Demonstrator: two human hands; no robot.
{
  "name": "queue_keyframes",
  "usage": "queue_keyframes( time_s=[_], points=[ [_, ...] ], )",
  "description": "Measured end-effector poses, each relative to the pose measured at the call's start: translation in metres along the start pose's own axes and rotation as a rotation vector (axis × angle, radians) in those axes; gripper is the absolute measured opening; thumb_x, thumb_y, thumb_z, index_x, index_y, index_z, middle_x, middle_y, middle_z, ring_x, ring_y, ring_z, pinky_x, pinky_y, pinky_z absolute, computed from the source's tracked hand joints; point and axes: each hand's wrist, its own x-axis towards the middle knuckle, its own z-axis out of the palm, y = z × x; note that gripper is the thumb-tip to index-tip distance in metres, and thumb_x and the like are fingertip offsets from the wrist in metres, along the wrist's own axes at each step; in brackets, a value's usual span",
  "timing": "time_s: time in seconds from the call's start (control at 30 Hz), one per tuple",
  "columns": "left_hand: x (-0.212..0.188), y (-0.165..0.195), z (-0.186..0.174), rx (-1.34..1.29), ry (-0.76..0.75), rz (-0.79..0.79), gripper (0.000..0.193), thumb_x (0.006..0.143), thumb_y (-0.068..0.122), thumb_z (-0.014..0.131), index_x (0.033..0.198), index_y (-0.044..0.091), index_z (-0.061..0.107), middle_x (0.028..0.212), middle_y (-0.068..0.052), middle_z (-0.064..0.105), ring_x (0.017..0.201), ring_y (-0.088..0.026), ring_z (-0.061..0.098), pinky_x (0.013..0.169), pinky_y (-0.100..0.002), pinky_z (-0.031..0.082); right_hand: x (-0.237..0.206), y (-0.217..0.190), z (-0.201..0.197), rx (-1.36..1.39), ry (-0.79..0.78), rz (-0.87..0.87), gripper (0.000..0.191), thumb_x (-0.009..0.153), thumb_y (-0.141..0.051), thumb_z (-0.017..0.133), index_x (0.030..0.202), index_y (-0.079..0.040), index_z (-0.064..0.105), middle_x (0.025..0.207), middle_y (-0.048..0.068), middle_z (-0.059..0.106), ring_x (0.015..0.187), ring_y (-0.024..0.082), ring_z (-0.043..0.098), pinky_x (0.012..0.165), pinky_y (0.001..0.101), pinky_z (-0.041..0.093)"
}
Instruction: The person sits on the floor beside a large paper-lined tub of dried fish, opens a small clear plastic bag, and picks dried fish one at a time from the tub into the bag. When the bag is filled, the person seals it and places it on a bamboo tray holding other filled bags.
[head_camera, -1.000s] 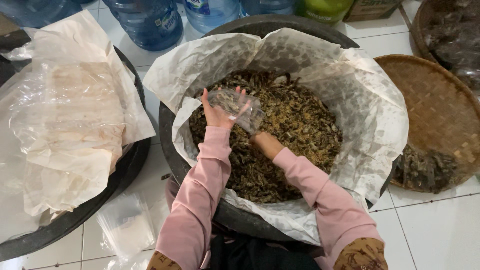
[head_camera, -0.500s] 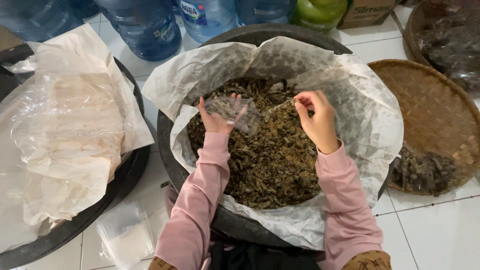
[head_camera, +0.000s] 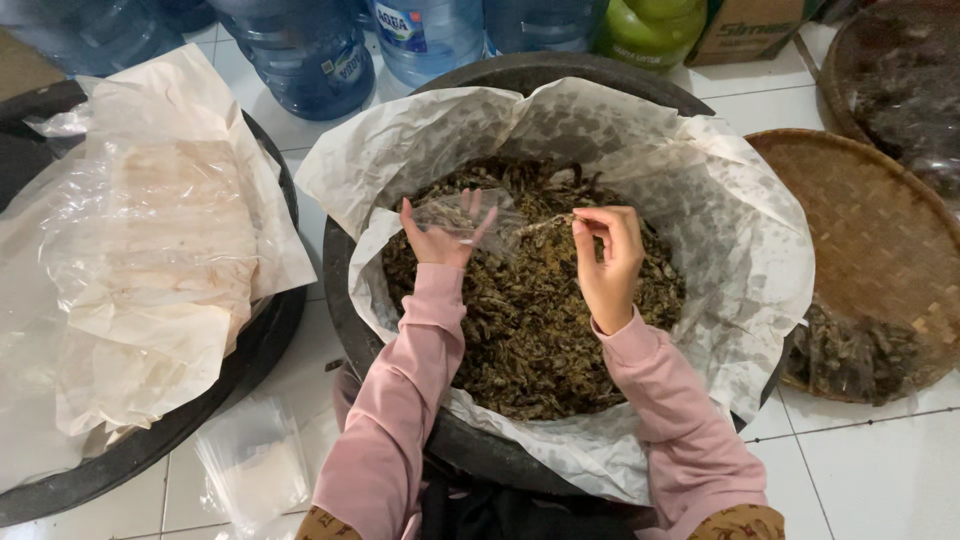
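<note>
A large black tub (head_camera: 345, 300) lined with crumpled white paper (head_camera: 740, 250) holds a heap of dark dried leafy bits (head_camera: 530, 320). Above the heap my left hand (head_camera: 440, 238) holds a small clear plastic bag (head_camera: 470, 215) by its mouth. My right hand (head_camera: 608, 255) is raised beside the bag, fingers pinched on a small clump of the dried bits at the bag's opening. Both arms wear pink sleeves.
A second black tub (head_camera: 210, 400) with clear plastic and paper sits at left. A woven tray (head_camera: 880, 240) with some dried bits is at right, another at top right. Blue water jugs (head_camera: 300, 50) stand behind. Clear bags (head_camera: 255, 470) lie on the white tiled floor.
My right hand has come up out of the heap with a pinch of dried bits and moved to the bag's mouth. The left hand has kept the bag up.
</note>
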Motion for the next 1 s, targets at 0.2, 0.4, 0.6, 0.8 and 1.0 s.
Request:
queue_keyframes(
  time_s=[0.2,0.4,0.6,0.8,1.0],
  points=[
    [0.005,-0.013,-0.005,0.009,-0.033,-0.048,0.085,0.084,0.063,0.067,0.149,0.021,0.029,0.147,-0.026,0.045,0.135,-0.049,0.05,0.114,-0.072,0.037,-0.011,0.021,0.023,-0.311,-0.136,-0.325,0.017,0.095,0.002,0.076,0.112,0.0,0.073,0.103,0.011,0.069,0.084,0.017,0.07,0.069,0.0246,0.06],
    [0.004,-0.022,-0.007,0.19,-0.17,-0.116,0.071,0.086,0.063,0.069,0.137,0.027,0.037,0.145,-0.024,0.045,0.137,-0.054,0.047,0.113,-0.071,0.038,-0.014,0.032,0.014,-0.631,-0.339,-0.758,0.033,0.086,0.005,0.075,0.118,0.002,0.074,0.098,0.01,0.067,0.089,0.022,0.073,0.074,0.0298,0.063],
    [-0.005,-0.02,-0.001,0.234,-0.164,-0.171,0.065,0.082,0.065,0.068,0.131,0.029,0.043,0.143,-0.023,0.048,0.133,-0.053,0.05,0.106,-0.074,0.043,-0.017,0.037,0.013,-0.639,-0.348,-0.804,0.032,0.085,0.005,0.077,0.116,0.004,0.074,0.095,0.01,0.065,0.084,0.022,0.071,0.07,0.0306,0.062],
    [-0.005,-0.024,0.002,0.205,-0.24,-0.209,0.061,0.087,0.064,0.067,0.128,0.026,0.045,0.143,-0.03,0.051,0.134,-0.057,0.05,0.108,-0.073,0.043,-0.023,0.044,0.019,-0.693,-0.301,-0.811,0.037,0.088,0.005,0.076,0.124,0.005,0.071,0.098,0.01,0.064,0.086,0.021,0.07,0.071,0.0306,0.061],
    [-0.004,-0.02,-0.002,0.337,-0.187,-0.163,0.055,0.087,0.065,0.062,0.128,0.032,0.047,0.134,-0.024,0.055,0.13,-0.056,0.052,0.105,-0.074,0.043,-0.032,0.056,0.031,-0.818,-0.39,-0.701,0.047,0.084,0.004,0.072,0.131,0.007,0.067,0.102,0.01,0.066,0.083,0.021,0.067,0.07,0.0307,0.059]
  ],
)
